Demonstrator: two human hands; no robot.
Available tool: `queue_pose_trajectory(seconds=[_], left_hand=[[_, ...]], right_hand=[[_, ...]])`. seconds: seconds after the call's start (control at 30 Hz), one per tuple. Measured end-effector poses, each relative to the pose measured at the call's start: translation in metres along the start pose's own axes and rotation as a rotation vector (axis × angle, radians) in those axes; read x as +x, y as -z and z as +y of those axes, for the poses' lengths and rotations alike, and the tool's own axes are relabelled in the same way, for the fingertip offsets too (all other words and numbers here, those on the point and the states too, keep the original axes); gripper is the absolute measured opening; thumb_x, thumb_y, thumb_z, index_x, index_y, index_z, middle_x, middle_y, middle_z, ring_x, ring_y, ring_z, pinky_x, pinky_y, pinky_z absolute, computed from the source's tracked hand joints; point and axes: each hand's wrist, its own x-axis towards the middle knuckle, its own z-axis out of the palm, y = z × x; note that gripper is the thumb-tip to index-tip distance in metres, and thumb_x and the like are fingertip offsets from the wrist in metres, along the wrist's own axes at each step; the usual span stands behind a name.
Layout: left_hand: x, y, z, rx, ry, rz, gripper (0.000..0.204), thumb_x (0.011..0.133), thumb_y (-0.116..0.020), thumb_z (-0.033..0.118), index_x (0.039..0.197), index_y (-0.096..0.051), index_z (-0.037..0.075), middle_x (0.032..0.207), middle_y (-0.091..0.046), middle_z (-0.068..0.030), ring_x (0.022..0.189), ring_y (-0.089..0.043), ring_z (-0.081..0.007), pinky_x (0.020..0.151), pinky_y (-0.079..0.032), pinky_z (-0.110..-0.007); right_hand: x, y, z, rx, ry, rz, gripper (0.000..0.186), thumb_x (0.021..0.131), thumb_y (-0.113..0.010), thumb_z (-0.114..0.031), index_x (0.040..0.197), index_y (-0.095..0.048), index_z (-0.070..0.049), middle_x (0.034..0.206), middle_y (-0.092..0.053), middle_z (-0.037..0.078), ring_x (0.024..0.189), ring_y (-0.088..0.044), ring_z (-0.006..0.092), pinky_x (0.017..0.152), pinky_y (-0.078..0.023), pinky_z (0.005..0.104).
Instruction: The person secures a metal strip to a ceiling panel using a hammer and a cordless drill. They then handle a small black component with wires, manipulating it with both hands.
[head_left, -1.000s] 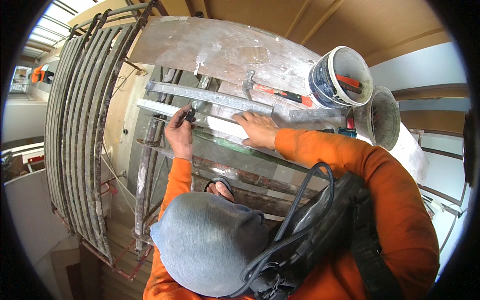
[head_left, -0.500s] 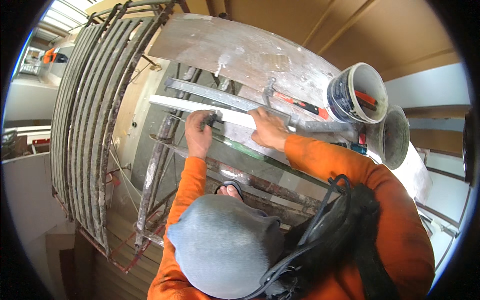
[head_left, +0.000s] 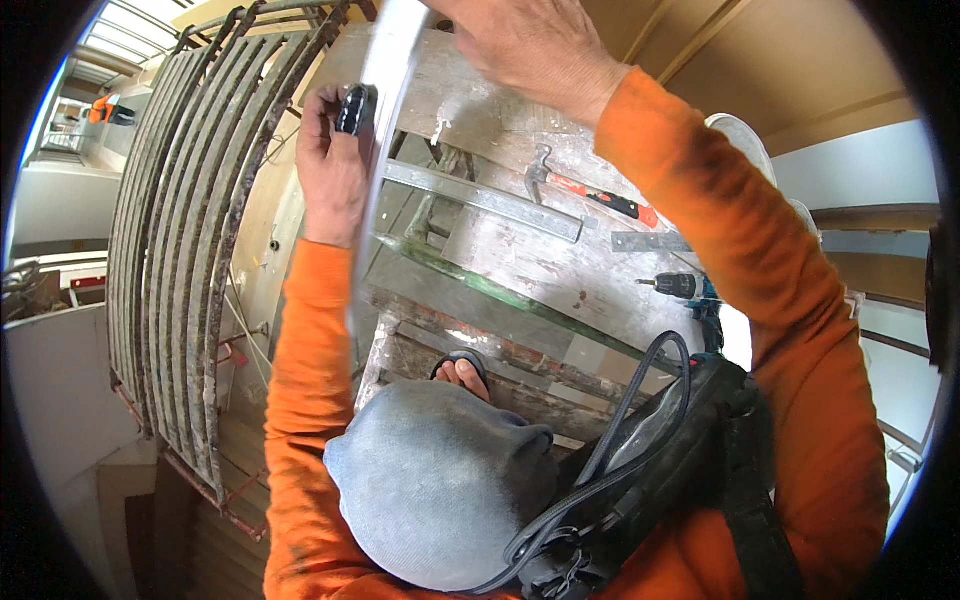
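A long white strip (head_left: 390, 65) stands steeply tilted before me, its upper end running out of view. My left hand (head_left: 332, 170) is closed around a small glossy black object (head_left: 353, 110) pressed against the strip's left side; its kind cannot be made out. High up, my right hand (head_left: 535, 50) grips the strip near its upper end, with the fingertips partly cut off by the picture's edge. Beneath my right forearm lie a grey metal channel (head_left: 480, 198) and a claw hammer (head_left: 590, 192) with a red and black handle, neither touched.
A cordless drill (head_left: 690, 290) and a flat metal strip (head_left: 650, 242) lie on the stained plank (head_left: 530, 245). My right arm mostly hides a bucket (head_left: 745, 135). Slatted scaffold boards (head_left: 190, 220) stand at left; a green-edged bar (head_left: 470, 275) crosses below. Far left is another person (head_left: 103, 108).
The white strip has swung from lying across the scaffold to steeply tilted. Both hands have risen with it, the left moving leftward, and my right arm now covers the buckets.
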Motion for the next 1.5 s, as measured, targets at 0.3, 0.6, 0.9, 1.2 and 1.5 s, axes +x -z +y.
queue_pose_trajectory(seconds=[0.3, 0.6, 0.9, 1.2, 1.5], left_hand=[[-0.056, -0.014, -0.096, -0.187, 0.286, 0.949, 0.029, 0.097, -0.042, 0.003, 0.125, -0.05, 0.003, 0.1, -0.058, -0.0051, 0.085, -0.057, -0.0166, 0.079, -0.049, -0.032], [-0.141, 0.041, -0.186, 0.227, 0.553, 0.724, 0.019, 0.093, -0.055, 0.004, 0.109, -0.064, -0.001, 0.094, -0.064, -0.0038, 0.08, -0.058, -0.0129, 0.071, -0.047, -0.028], [-0.132, 0.063, -0.166, 0.646, 0.219, 0.034, 0.023, 0.085, -0.066, -0.002, 0.106, -0.073, 0.003, 0.096, -0.074, -0.0106, 0.087, -0.07, -0.0207, 0.084, -0.054, -0.033], [-0.125, 0.077, -0.196, 0.647, 0.21, -0.054, 0.025, 0.082, -0.063, -0.002, 0.103, -0.076, 0.001, 0.115, -0.069, -0.016, 0.106, -0.066, -0.0271, 0.095, -0.051, -0.035], [-0.131, 0.073, -0.198, 0.837, 0.11, -0.25, 0.037, 0.075, -0.062, 0.0, 0.106, -0.079, 0.013, 0.125, -0.066, -0.0096, 0.118, -0.056, -0.0325, 0.107, -0.041, -0.043]], right_hand=[[-0.155, -0.047, -0.143, 0.622, -0.605, -0.744, 0.091, 0.084, -0.075, -0.024, 0.159, -0.024, -0.012, 0.135, -0.048, 0.021, 0.114, -0.06, 0.0442, 0.092, -0.054, 0.0502], [-0.228, -0.098, -0.123, 0.678, -0.503, -0.701, 0.075, 0.085, -0.068, -0.009, 0.153, -0.037, -0.011, 0.127, -0.049, 0.017, 0.115, -0.058, 0.0392, 0.092, -0.053, 0.0487], [-0.228, -0.109, -0.116, 0.587, -0.527, -0.671, 0.05, 0.09, -0.067, -0.017, 0.138, -0.054, -0.008, 0.126, -0.055, 0.014, 0.119, -0.055, 0.0353, 0.099, -0.049, 0.0478], [-0.283, -0.085, -0.006, 0.037, -0.685, -0.637, 0.039, 0.086, -0.062, -0.008, 0.125, -0.063, -0.01, 0.122, -0.06, 0.01, 0.118, -0.059, 0.0291, 0.097, -0.049, 0.0431], [-0.286, -0.087, -0.002, 0.208, -0.819, -0.699, 0.035, 0.084, -0.067, -0.012, 0.118, -0.06, -0.01, 0.116, -0.06, 0.012, 0.11, -0.062, 0.0353, 0.092, -0.051, 0.0462]])
